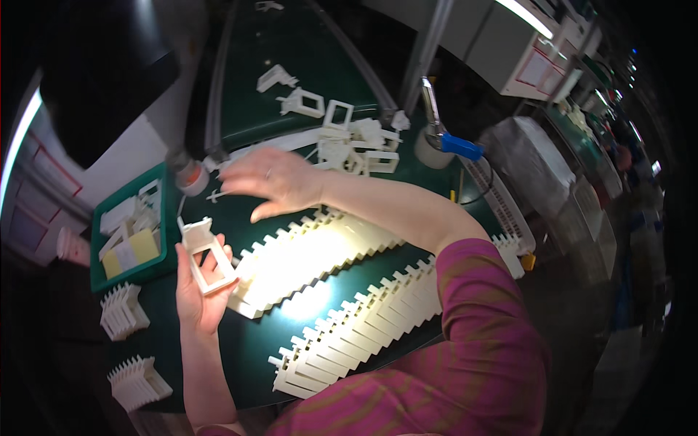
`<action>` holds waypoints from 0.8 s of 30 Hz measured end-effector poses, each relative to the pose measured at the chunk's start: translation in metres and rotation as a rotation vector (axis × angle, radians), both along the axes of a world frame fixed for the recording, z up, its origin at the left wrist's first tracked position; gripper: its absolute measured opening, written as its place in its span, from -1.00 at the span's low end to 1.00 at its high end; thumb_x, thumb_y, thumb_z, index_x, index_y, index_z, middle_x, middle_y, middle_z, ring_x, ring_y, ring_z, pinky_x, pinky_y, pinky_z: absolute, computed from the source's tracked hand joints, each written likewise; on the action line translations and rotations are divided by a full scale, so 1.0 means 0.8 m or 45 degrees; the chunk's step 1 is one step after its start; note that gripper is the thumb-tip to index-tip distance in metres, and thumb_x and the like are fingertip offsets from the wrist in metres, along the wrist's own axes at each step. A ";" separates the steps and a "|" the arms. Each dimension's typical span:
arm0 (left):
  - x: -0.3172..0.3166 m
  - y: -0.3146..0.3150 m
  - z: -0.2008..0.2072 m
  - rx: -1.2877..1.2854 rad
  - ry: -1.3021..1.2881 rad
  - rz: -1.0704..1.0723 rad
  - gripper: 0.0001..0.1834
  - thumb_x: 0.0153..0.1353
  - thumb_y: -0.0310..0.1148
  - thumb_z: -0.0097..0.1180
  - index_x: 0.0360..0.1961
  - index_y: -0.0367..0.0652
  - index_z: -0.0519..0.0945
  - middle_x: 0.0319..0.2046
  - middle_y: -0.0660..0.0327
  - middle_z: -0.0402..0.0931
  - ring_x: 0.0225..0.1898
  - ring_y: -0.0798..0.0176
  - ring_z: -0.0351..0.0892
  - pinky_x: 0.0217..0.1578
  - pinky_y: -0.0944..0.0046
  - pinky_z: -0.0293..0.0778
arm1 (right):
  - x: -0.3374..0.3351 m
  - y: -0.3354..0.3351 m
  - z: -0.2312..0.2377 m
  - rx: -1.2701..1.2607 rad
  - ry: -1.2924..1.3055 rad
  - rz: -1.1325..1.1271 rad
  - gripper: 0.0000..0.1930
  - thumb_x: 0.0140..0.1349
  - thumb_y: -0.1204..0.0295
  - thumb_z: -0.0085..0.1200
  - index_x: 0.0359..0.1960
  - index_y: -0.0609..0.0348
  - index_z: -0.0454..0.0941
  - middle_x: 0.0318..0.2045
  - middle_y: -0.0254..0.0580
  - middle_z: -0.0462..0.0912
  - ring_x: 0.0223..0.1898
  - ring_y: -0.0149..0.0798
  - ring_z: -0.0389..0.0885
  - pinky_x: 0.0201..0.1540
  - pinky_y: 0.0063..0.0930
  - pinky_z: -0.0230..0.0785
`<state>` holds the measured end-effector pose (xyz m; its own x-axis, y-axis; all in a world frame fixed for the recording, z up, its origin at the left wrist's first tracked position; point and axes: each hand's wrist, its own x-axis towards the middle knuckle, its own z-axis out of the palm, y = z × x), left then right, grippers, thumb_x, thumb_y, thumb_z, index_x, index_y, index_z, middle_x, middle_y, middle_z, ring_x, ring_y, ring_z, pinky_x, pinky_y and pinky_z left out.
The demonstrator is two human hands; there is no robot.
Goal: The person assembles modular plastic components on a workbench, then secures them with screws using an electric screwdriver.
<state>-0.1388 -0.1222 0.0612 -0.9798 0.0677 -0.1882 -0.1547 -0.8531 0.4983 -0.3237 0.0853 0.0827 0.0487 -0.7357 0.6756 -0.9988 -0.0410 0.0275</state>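
Note:
My left hand [201, 296] is closed around a white plastic frame [212, 265], a rectangular piece with an open window and a small flap-like part at its upper end. My right hand [276, 179] reaches across to the left above the green worktop, somewhat blurred, its thumb apart from the fingers. Close to its fingertips is a small thin white scrap [217, 195], seemingly not gripped. Below my right forearm runs a long row of nested white frames [291, 265], brightly lit. Nearer to me lies a second row of overlapping white frames [356, 327], partly hidden by my right sleeve.
At the left stands a green bin [97, 251] with white parts and a yellow piece. Two short stacks of frames [123, 312] sit below it. Loose frames [349, 145] are heaped by the green conveyor [291, 43]. A blue-handled tool [462, 147] rests in a holder at the right.

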 end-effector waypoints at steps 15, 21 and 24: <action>0.035 0.036 0.005 -1.342 0.385 0.548 -0.18 -0.02 -0.72 0.11 0.27 -0.05 0.08 0.08 0.14 0.18 0.14 0.21 0.27 0.16 0.22 0.28 | -0.076 -0.041 -0.020 -0.080 -1.085 -0.923 -0.51 0.04 0.10 0.26 -0.15 0.21 0.44 -0.26 -0.08 0.63 -0.24 -0.23 0.64 0.03 -0.35 0.33; 0.021 0.049 0.003 -1.942 0.599 0.814 -0.12 -0.09 -0.69 0.26 0.26 -0.12 0.08 0.08 0.12 0.10 0.12 0.21 0.33 0.12 0.22 0.37 | 0.099 -0.069 0.012 -0.262 -2.551 0.103 -0.51 0.33 -0.01 -0.15 -0.11 0.25 0.42 -0.30 -0.11 0.63 -0.25 -0.33 0.61 -0.07 -0.44 0.41; 0.010 0.049 -0.007 -1.770 0.471 0.845 -0.19 -0.01 -0.65 0.22 0.24 -0.13 0.09 0.07 0.12 0.17 0.09 0.23 0.35 0.08 0.24 0.39 | 0.115 -0.057 -0.007 -0.465 -2.801 0.479 -0.61 0.37 0.10 -0.17 -0.11 0.22 0.41 -0.25 -0.14 0.60 -0.22 -0.36 0.60 -0.08 -0.44 0.44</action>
